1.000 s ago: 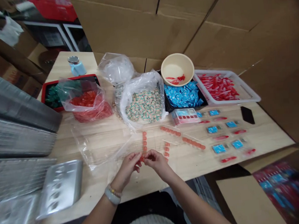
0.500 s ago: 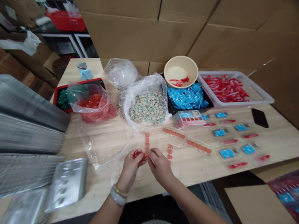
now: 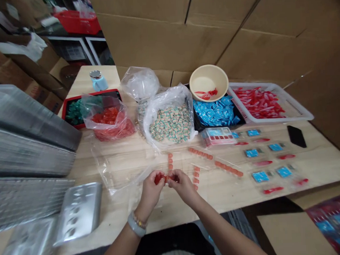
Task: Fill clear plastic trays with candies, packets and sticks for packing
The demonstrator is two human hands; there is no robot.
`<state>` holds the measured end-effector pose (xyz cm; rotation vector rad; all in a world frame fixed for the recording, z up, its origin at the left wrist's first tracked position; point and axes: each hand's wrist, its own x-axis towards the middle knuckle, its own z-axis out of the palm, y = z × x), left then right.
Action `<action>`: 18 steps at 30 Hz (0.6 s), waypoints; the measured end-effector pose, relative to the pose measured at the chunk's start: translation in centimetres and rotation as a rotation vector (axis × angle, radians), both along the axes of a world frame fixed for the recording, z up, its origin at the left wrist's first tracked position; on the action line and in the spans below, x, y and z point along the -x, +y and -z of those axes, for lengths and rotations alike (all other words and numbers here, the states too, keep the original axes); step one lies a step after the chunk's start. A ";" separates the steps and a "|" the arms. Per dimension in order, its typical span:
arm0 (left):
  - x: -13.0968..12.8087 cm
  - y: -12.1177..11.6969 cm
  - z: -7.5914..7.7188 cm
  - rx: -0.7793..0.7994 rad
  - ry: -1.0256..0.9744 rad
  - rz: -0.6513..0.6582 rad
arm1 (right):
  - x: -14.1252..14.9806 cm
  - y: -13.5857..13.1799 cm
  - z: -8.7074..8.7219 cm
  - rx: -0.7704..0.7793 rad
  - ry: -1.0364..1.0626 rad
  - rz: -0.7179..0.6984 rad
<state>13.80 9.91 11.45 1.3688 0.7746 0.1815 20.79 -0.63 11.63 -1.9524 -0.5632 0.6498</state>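
Observation:
My left hand [image 3: 152,188] is closed around small red translucent pieces [image 3: 159,178], part of which show between thumb and fingers. Fingertips of my right hand [image 3: 181,184] pinch at a red piece right beside the left thumb, so the two hands almost touch. Just beyond them a short column of red pieces [image 3: 170,161] lies in a clear plastic tray. A second column of red pieces [image 3: 196,175] sits to the right of my right hand. Farther right are two slanted rows of red pieces [image 3: 201,153], also in clear plastic. What exactly the fingertips grip is partly hidden.
Behind stand a bag of red pieces [image 3: 113,124], a bag of small printed packets [image 3: 171,123], blue sachets [image 3: 216,112], a cream bowl [image 3: 209,82] and a white basket [image 3: 295,103]. Filled clear packs [image 3: 260,176] and a phone [image 3: 297,136] lie right. Stacked plastic trays [image 3: 27,145] rise left.
The view has shifted, so the table appears farther right and slightly lower. Both hands stay together at the near column, their fingers shifting over the red pieces.

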 end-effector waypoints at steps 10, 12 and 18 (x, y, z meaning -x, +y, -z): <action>-1.0 -6.9 0.0 0.440 0.121 -0.116 | 0.2 -7.9 -1.4 -0.131 0.469 0.088; -1.5 -7.2 0.3 0.489 0.126 -0.157 | 0.2 -10.1 -2.0 -0.246 0.720 0.117; -3.1 -6.5 1.1 0.461 0.173 -0.167 | 0.2 -14.8 -2.1 -0.416 0.972 0.254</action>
